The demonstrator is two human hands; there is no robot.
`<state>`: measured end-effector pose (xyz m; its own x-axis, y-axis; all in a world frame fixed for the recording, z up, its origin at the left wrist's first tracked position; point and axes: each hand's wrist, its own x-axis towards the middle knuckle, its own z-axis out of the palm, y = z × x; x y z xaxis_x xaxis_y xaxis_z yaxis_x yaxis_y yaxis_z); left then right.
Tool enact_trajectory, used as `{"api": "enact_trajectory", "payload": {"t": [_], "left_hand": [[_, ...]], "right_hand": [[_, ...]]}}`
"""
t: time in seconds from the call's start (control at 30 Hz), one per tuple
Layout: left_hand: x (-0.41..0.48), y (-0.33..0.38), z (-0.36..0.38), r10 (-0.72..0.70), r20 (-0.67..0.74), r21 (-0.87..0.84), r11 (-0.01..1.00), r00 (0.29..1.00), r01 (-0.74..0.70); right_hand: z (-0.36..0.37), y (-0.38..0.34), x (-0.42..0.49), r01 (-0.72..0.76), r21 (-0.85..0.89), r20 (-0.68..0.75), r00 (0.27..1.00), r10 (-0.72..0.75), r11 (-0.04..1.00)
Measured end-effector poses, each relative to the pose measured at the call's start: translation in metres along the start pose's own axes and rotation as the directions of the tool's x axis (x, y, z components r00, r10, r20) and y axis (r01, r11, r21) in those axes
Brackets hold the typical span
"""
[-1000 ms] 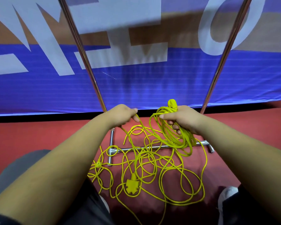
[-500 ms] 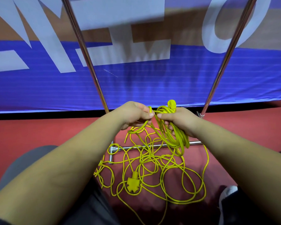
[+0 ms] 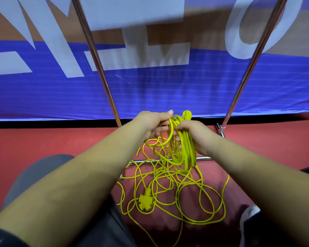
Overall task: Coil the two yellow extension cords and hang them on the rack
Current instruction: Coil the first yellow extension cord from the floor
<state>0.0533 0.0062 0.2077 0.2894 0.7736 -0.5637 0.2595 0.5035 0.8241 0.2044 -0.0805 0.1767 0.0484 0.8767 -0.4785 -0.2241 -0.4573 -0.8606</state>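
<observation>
Loops gathered: the coil (image 3: 184,154) of yellow cord hangs below the right hand (image 3: 194,134), its long axis near vertical; a plug (image 3: 187,114) stands up above the fist.
Gripping side: the right hand is closed round the top of the coil, fingers curled about the bunched strands; its forearm enters from the lower right.
Feeding side: the left hand (image 3: 152,124) sits just beside the right, at the coil's top; the thumb stretches forward over one strand with the fingers beneath it, pinching a fresh loop against the bundle.
Slack: the loose cord (image 3: 168,177) sprawls on the red floor (image 3: 43,139), below the hands and nearer the person, crossing the base bar (image 3: 204,158); a socket block (image 3: 145,202) lies among it. Which strands belong to which of the two cords cannot be told.
Turning relation: slack rises to the coil from below on its left flank, so the left hand is the nearer one to draw the next length, while the right serves as the fixed peg.
Frame: the rack uprights (image 3: 96,72) slant up on either side of the hands, before a blue banner (image 3: 150,97); the hanging rail is out of view.
Step judged: coiling one cord, well short of done; the held coil is not yet hung.
</observation>
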Motion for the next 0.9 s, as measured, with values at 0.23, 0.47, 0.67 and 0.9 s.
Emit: {"api": "enact_trajectory", "payload": {"t": [0.23,0.47,0.67,0.9], "left_hand": [[0.008,-0.002,0.004,-0.087,0.101,-0.301,0.947,0.991,0.113],[0.008,0.001,-0.010,0.032,-0.127,0.220,0.975,0.991,-0.003],[0.005,-0.013,-0.024,-0.037,0.355,0.587,0.786,0.934,-0.192],[0.011,-0.038,-0.021,-0.261,0.592,0.730,0.576,0.763,-0.369]], "right_hand": [[0.003,0.001,0.001,0.109,0.062,0.006,0.994,-0.109,0.992],[-0.004,-0.006,-0.002,0.124,0.040,-0.017,0.992,-0.123,0.992],[-0.012,-0.011,0.004,0.147,0.033,-0.080,0.986,-0.143,0.989],[-0.024,-0.023,0.011,0.220,0.174,-0.161,0.968,-0.193,0.960]]}}
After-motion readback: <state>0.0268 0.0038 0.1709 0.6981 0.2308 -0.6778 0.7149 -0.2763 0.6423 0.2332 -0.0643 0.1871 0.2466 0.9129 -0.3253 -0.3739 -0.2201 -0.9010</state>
